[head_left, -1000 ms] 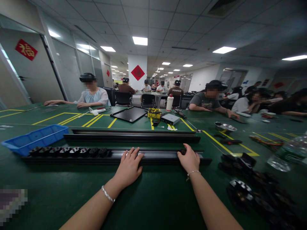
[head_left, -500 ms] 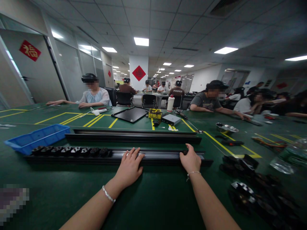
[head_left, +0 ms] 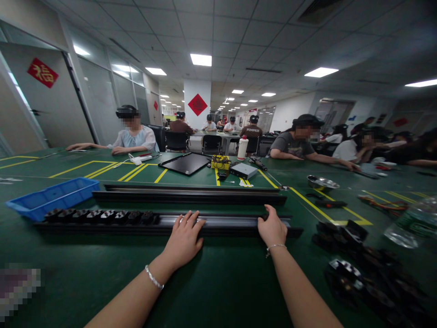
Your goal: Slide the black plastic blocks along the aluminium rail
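A long black rail (head_left: 228, 231) with a shiny grey channel lies across the table in front of me. Several black blocks (head_left: 107, 215) sit side by side in its left part. My left hand (head_left: 184, 234) rests palm down on the middle of the rail, fingers stretched and slightly spread, just right of the row. At the rail's right end, the fingers of my right hand (head_left: 274, 226) are curled round a small black block (head_left: 264, 217), mostly hidden by the hand. Behind it lies a second black rail (head_left: 191, 197), parallel to the first.
A blue plastic bin (head_left: 54, 196) stands at the left. Loose black blocks (head_left: 375, 269) are heaped at the right, near a clear bottle (head_left: 414, 223) and a metal bowl (head_left: 322, 183). Farther back are a black panel (head_left: 186, 163), a grey box (head_left: 243, 171) and seated people.
My right hand has shifted very slightly to the right along the rail. My left hand and the row of blocks stay in place.
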`<state>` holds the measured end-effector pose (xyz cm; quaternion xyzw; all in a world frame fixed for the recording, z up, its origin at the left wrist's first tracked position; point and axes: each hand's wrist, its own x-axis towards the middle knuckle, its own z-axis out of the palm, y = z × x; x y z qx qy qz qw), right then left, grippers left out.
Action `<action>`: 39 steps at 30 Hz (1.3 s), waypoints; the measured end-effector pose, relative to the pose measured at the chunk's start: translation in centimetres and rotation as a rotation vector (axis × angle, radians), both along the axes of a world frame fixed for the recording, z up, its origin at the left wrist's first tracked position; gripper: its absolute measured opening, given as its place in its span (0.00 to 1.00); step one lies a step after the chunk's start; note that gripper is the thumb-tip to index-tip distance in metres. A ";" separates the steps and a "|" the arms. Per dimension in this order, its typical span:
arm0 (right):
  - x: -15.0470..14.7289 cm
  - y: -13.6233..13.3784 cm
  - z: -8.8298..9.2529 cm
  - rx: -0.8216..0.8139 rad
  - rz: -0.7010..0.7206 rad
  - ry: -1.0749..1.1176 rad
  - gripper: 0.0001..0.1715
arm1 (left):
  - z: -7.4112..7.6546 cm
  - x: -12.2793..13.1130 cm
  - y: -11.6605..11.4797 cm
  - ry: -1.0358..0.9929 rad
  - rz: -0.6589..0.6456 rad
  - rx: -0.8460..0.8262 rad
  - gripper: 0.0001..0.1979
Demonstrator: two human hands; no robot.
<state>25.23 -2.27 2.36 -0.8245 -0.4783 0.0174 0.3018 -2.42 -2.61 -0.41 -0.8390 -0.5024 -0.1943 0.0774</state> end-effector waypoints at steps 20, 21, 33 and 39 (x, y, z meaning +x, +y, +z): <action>2.3 0.1 -1.4 -0.004 -0.025 -0.085 0.28 | 0.0 0.0 0.1 -0.002 -0.007 -0.005 0.23; 2.3 0.1 -1.4 -0.003 -0.024 -0.087 0.28 | 0.0 0.0 0.1 -0.002 -0.007 -0.008 0.23; 2.5 0.1 -1.3 0.010 -0.033 -0.062 0.26 | 0.1 0.0 0.0 0.000 -0.003 -0.004 0.24; 2.6 0.1 -1.2 0.028 -0.033 -0.056 0.25 | 0.1 0.0 0.0 0.002 -0.003 -0.014 0.24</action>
